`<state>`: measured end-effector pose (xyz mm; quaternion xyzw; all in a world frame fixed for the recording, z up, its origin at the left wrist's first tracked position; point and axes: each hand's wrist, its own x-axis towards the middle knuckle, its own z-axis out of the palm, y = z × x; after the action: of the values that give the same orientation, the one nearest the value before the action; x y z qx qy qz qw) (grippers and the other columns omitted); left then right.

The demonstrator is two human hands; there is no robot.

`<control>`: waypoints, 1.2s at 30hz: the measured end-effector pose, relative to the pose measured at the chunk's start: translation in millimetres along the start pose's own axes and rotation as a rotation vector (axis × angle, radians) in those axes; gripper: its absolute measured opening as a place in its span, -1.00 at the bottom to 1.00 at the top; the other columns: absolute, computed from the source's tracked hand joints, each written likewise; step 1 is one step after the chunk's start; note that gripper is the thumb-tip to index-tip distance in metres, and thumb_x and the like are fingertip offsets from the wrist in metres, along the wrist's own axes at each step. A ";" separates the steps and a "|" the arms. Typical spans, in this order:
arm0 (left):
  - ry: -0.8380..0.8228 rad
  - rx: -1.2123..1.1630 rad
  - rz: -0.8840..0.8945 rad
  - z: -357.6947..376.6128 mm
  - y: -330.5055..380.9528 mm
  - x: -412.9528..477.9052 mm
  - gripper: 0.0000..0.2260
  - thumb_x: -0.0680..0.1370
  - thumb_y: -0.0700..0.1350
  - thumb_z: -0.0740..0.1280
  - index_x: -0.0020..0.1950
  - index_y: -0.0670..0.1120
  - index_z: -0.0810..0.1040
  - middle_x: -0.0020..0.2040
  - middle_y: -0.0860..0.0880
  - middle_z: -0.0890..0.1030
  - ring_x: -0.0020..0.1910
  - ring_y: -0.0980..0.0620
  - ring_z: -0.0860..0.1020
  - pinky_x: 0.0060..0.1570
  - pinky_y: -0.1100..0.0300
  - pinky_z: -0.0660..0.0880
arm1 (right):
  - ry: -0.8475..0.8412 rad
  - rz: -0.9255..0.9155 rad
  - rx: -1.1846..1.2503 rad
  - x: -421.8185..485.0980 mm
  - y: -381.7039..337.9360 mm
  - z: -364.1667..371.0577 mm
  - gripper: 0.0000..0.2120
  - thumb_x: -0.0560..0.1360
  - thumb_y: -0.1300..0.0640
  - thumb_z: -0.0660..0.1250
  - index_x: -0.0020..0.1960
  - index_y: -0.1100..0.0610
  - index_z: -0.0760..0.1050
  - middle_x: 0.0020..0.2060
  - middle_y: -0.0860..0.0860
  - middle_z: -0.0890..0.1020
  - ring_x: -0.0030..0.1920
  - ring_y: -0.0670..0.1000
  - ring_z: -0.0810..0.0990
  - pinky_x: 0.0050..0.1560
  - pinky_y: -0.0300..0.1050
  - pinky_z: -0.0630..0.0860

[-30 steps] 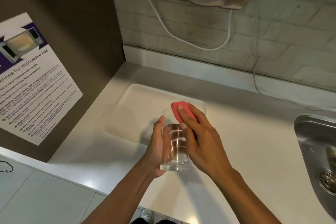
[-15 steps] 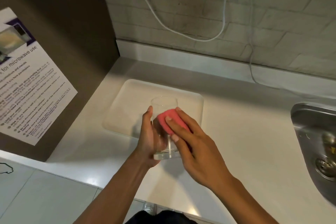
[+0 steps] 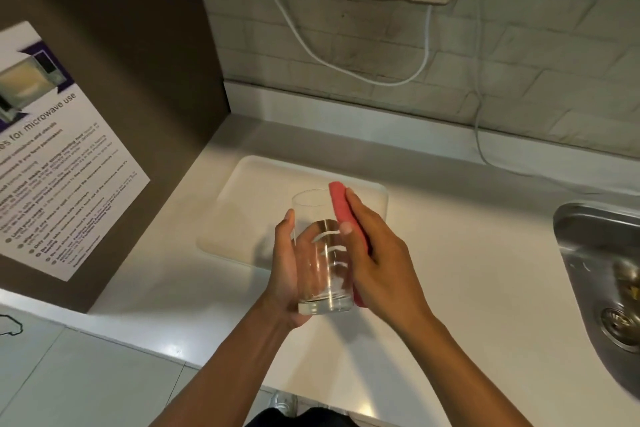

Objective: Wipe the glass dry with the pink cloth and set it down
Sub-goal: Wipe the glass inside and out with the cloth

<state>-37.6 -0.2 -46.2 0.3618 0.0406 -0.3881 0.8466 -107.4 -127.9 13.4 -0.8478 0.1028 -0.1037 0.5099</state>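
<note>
The pink cloth (image 3: 348, 236) is mostly hidden under the right hand (image 3: 384, 267), which presses it flat against the side of the glass (image 3: 320, 253); the left hand (image 3: 289, 274) wraps the tumbler's other side, holding it upright above the white counter (image 3: 467, 288), near the pale tray (image 3: 256, 198); the glass looks empty; the steel sink (image 3: 602, 267) at the right is cut off and blurred, its contents unclear.

Pink cloth (image 3: 347, 218), clear glass (image 3: 320, 253), white tray (image 3: 249, 204), grey-brick wall (image 3: 519, 55).
</note>
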 end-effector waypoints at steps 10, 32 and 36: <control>-0.014 -0.022 0.009 5.8 3.0 -2.3 -0.30 0.59 0.41 0.15 0.34 -0.14 0.65 0.19 -0.27 0.69 0.14 -0.26 0.69 0.08 -0.23 0.61 | -0.017 0.010 0.013 5.2 -0.9 -5.3 -0.55 0.70 -0.16 0.12 0.58 -0.22 0.29 0.41 -0.18 0.53 0.24 -0.21 0.61 0.22 -0.18 0.62; 0.030 -0.081 0.036 3.8 12.0 -1.4 -0.27 0.52 0.44 0.27 0.22 -0.21 0.66 0.10 -0.27 0.69 0.09 -0.27 0.67 0.07 -0.15 0.64 | -0.031 -0.023 -0.057 -18.5 2.8 6.7 -0.60 0.68 -0.19 0.14 0.51 -0.29 0.38 0.37 -0.26 0.44 0.29 -0.20 0.50 0.15 -0.38 0.55; -0.005 -0.138 0.043 1.6 21.7 3.4 -0.28 0.47 0.48 0.31 0.16 -0.17 0.64 -0.06 -0.19 0.68 -0.12 -0.18 0.66 -0.04 -0.05 0.63 | -0.073 -0.100 -0.092 -37.5 2.0 11.3 -0.56 0.67 -0.26 0.10 0.54 -0.37 0.28 0.38 -0.35 0.37 0.27 -0.26 0.49 0.11 -0.41 0.54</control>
<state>-20.7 6.1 -33.6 0.3026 0.0572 -0.3672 0.8777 -140.3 -108.8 3.8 -0.8776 0.0462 -0.0934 0.4679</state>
